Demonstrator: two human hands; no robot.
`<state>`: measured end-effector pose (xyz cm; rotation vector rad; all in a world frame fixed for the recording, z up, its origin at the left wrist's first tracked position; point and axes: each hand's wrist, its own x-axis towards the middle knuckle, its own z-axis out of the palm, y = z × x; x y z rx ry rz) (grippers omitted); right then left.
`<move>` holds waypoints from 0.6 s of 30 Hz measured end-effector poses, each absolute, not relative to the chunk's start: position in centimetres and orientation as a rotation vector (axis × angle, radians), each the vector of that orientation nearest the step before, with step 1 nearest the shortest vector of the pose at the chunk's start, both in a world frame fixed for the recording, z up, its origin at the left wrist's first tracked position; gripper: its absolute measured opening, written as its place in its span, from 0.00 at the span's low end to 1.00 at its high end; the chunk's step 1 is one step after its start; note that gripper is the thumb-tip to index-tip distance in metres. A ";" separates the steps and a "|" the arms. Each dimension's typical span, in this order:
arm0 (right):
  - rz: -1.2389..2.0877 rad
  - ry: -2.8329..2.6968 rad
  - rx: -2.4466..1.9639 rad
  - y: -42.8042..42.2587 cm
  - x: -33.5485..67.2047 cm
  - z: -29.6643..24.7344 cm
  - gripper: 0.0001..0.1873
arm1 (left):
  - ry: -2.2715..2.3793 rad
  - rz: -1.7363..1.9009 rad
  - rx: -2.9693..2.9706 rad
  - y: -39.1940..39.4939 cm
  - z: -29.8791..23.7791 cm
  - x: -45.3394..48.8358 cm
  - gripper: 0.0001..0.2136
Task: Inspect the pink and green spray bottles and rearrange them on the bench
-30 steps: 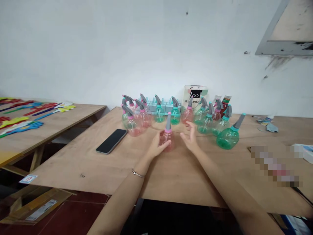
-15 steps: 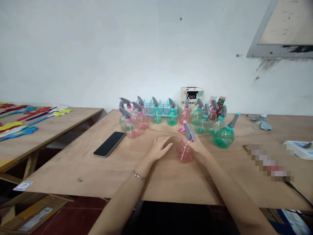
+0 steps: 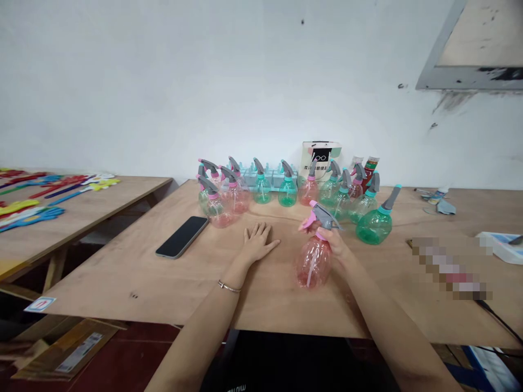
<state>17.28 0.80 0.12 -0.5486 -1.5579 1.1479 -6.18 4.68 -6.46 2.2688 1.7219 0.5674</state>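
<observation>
My right hand [image 3: 333, 245] grips a clear pink spray bottle [image 3: 312, 264] around its neck, just under the grey and pink trigger head. The bottle tilts slightly, and a pale dip tube shows inside it. My left hand [image 3: 259, 242] lies on the wooden table [image 3: 171, 294] with its fingers spread and holds nothing. Beyond it stand several spray bottles: a pink one [image 3: 219, 212] at the front of the left group, green ones [image 3: 287, 193] in the middle, and a green one [image 3: 373, 226] leaning at the right.
A phone [image 3: 182, 237] lies left of my left hand. Behind the bottles are a light-blue rack [image 3: 272, 178] and a printed box [image 3: 321, 149] by the wall. A blurred-out object [image 3: 449, 269] with a cable and a white tray [image 3: 502, 247] lie at right. Colourful hand-shaped items [image 3: 81, 188] cover another table.
The held pink spray bottle has come nearer to me, and its trigger head has turned to show side-on. My left hand has shifted slightly left and spread its fingers on the table.
</observation>
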 end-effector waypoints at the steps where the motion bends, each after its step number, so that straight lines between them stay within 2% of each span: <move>1: 1.176 -1.563 -0.536 0.7 17.1 0.0 0.23 | 1.739 0.702 2.250 4.7 -6.3 -6.2 0.28; 3: 1.223 -1.581 -0.504 0.5 16.8 0.0 0.23 | 1.806 1.092 2.168 4.8 -5.6 -6.6 0.23; 5: 1.231 -1.586 -0.466 0.1 16.6 0.0 0.21 | 1.867 1.562 2.027 5.1 -4.8 -7.5 0.23; 7: 1.238 -1.589 -0.449 -0.3 16.4 0.2 0.21 | 1.924 1.961 1.834 5.5 -4.1 -8.9 0.30; 9: 1.286 -1.575 -0.443 -0.8 16.2 0.4 0.22 | 2.021 2.173 1.596 6.0 -3.7 -10.6 0.36; 11: 1.358 -1.532 -0.439 -1.0 16.0 0.5 0.22 | 2.142 2.171 1.367 6.7 -3.7 -12.0 0.41; 18: 1.437 -1.429 -0.418 -0.7 15.7 0.0 0.20 | 2.261 1.708 1.139 8.7 -4.8 -13.7 0.52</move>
